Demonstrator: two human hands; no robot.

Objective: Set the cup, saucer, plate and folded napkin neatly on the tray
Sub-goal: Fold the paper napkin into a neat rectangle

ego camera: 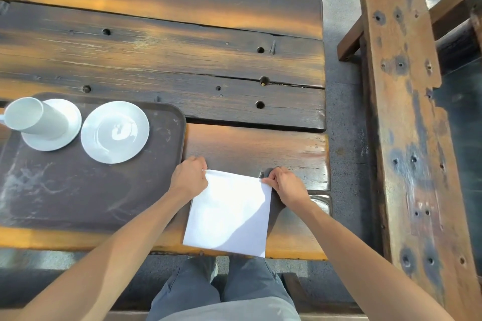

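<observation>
Both hands, left (190, 177) and right (287, 185), pinch the napkin's (229, 216) far corners on the desk (234, 60) beside the tray (78, 195), which holds cup (34, 118), saucer (70, 122) and plate (114, 132).

Both bare forearms reach forward from the near edge, converging toward the napkin (229, 214). The left hand (190, 177) has its grip pinched closed on the napkin's far left corner, knuckles up. The right hand (285, 185) pinches the far right corner likewise, thumb and fingertips pressed together on the cloth.
</observation>
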